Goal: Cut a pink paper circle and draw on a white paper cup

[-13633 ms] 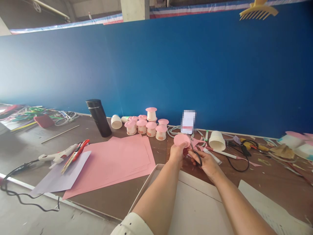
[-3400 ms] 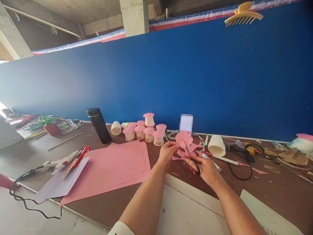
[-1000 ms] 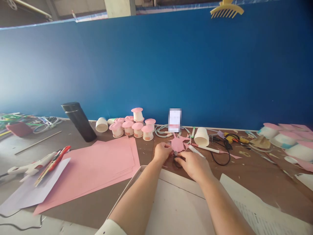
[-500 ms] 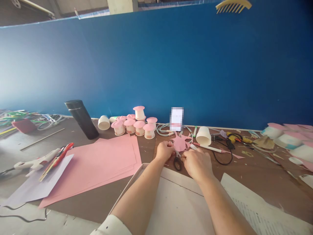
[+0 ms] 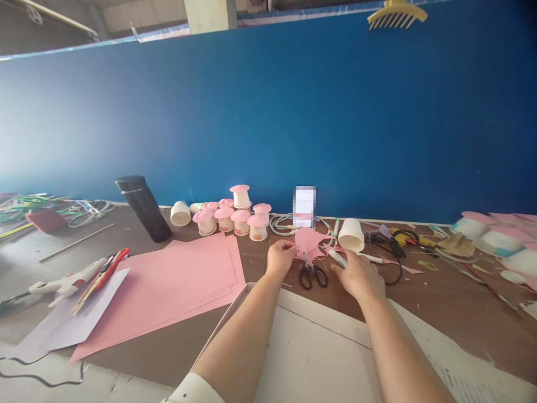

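Observation:
A round pink paper cutout (image 5: 308, 239) with ragged strips at its edge is pinched at its left side by the fingertips of my left hand (image 5: 281, 260). Black-handled scissors (image 5: 312, 275) lie just below it on the table, their blades partly hidden by the paper. My right hand (image 5: 361, 274) is to the right, thumb and index finger closed around the near end of a white marker pen (image 5: 337, 257). Beyond that hand stands an upturned white paper cup (image 5: 351, 235).
Pink sheets (image 5: 180, 280), a glue gun (image 5: 69, 280) and a red cutter (image 5: 111, 268) lie left. Behind are a black flask (image 5: 145, 210), pink-topped cups (image 5: 241, 221) and a propped phone (image 5: 304, 207). A white box lid (image 5: 314, 347) lies under my forearms; wires (image 5: 394, 246) clutter the right.
My right hand has moved right, away from the scissors, to the white marker pen. The scissors now lie with both handles showing. My left hand stays at the pink cutout, which has turned.

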`<state>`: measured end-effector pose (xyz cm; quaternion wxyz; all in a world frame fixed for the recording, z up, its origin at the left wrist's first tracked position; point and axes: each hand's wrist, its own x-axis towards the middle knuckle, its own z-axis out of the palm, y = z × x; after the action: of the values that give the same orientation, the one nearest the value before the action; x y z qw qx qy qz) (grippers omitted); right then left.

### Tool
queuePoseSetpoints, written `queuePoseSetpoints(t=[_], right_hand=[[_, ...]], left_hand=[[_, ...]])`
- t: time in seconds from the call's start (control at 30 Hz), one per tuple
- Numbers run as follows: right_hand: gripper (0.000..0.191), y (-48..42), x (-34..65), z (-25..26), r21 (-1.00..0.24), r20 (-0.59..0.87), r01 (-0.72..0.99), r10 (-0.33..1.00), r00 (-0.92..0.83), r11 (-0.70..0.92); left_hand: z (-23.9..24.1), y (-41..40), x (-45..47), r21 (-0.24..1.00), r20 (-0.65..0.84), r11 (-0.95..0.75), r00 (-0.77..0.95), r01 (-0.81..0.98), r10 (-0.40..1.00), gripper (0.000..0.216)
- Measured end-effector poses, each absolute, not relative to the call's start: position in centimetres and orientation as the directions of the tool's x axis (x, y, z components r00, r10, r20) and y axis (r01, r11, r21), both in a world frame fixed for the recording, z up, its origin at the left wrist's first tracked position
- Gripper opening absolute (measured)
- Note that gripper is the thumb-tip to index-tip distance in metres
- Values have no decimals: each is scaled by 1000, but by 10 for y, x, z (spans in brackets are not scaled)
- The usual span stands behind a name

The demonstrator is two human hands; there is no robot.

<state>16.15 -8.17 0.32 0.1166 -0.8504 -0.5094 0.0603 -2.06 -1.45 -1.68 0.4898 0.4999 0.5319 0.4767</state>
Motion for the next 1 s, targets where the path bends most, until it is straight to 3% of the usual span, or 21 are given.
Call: queuePoseSetpoints(t=[0.1,0.23,0.4,0.47,0.57,0.63,0.73,0.87,1.0], right_hand=[[48,-80,164,-1,-254,-8,847,877,481,-467],[38,-79,170,-3,-312,-2,839,884,468,-445],[38,-81,163,7,-609,207,750,861,465,-258],[44,-81,154,10,-794,264,603,847,462,-81],[57,-80,140,13,-977,188,169,887,421,127],[51,-79,133,13,-972,147,-113,908,392,207],[37,-77,128,14,-920,63,-342,934,351,191],[27,-75,127,14,-885,-29,-441,927,374,150],[38,-76,125,13,-923,-65,-370,910,411,101]], left_hand=[[-16,-15,-22,997,-15,20,-68,72,998,6],[-16,-14,-23,995,-74,69,-64,-68,995,13],[-21,-10,-21,951,-181,184,34,-247,983,25],[-22,-9,-20,942,-171,179,55,-282,984,27],[-21,-9,-19,934,-137,153,71,-323,988,30],[-19,-11,-18,932,-124,137,62,-334,990,31],[-16,-13,-17,946,-84,90,34,-313,996,31],[-16,-16,-15,963,51,-40,34,-266,998,25],[-15,-19,-15,973,107,-86,92,-214,990,22]])
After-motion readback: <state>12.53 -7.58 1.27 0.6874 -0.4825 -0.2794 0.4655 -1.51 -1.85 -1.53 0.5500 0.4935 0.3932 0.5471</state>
